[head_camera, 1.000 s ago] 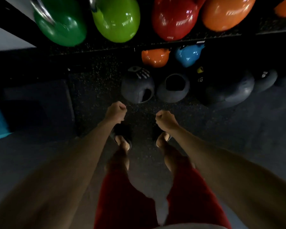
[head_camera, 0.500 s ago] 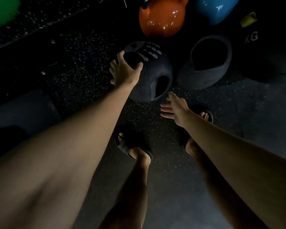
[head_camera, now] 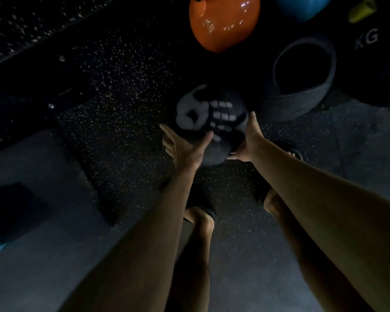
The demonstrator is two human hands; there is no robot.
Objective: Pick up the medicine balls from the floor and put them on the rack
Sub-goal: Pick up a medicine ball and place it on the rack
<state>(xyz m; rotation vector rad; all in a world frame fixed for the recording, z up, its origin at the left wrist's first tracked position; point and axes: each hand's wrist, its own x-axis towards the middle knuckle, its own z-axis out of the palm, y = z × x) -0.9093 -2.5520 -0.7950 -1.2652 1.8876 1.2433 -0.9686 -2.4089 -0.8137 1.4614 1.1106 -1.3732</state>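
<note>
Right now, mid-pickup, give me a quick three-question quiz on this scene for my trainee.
1. True or false: both hands are on the dark medicine ball with the white hand print.
2. Which object lies directly beyond that ball? A) orange kettlebell B) green cone C) red bench
3. Fill in: the second dark ball, with the hollow grip opening, sits to the ball's ____ side.

Key
1. True: the left hand and right hand cup its two sides, fingers spread. Whether it has left the speckled rubber floor cannot be told.
2. A
3. right
</note>
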